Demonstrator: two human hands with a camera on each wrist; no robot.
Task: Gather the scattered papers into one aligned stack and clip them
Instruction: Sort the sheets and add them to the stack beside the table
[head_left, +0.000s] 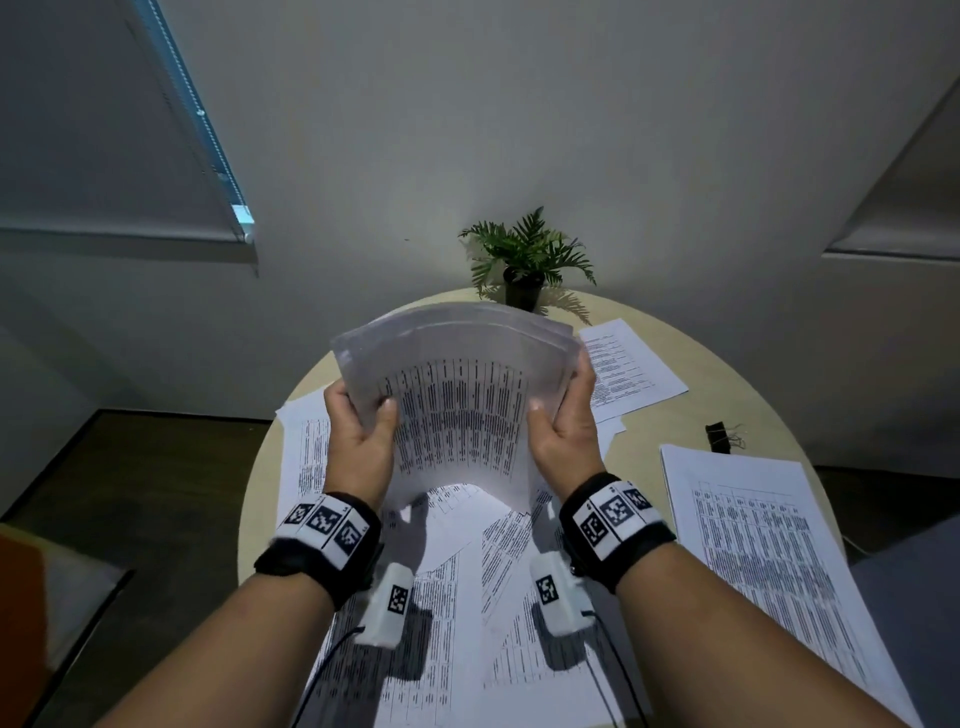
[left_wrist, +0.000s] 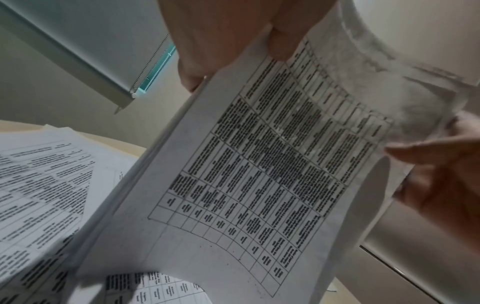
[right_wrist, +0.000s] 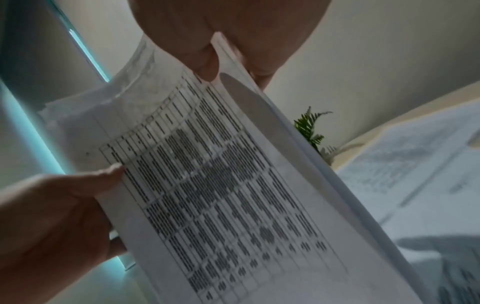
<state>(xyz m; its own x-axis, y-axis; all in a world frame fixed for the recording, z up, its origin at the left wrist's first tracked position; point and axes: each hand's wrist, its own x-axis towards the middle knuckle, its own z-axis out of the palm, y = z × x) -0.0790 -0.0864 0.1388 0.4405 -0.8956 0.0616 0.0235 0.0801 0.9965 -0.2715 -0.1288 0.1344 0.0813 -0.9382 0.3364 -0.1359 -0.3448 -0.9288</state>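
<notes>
In the head view, at frame centre, the left hand (head_left: 358, 436) and right hand (head_left: 566, 426) each grasp a side edge of a raised sheaf of white printed table sheets (head_left: 460, 395), thumbs on its face, above the round beige table (head_left: 670, 410). Loose printed sheets (head_left: 447, 623) lie scattered below; a black binder clip (head_left: 719, 436) sits at right (beside a separate pile), a potted green fern (head_left: 524, 260) at the top. The left wrist view shows the sheaf filling the centre, the left thumb clamped on its upper edge. The right wrist view shows it mid-frame, the right thumb pinching its top.
</notes>
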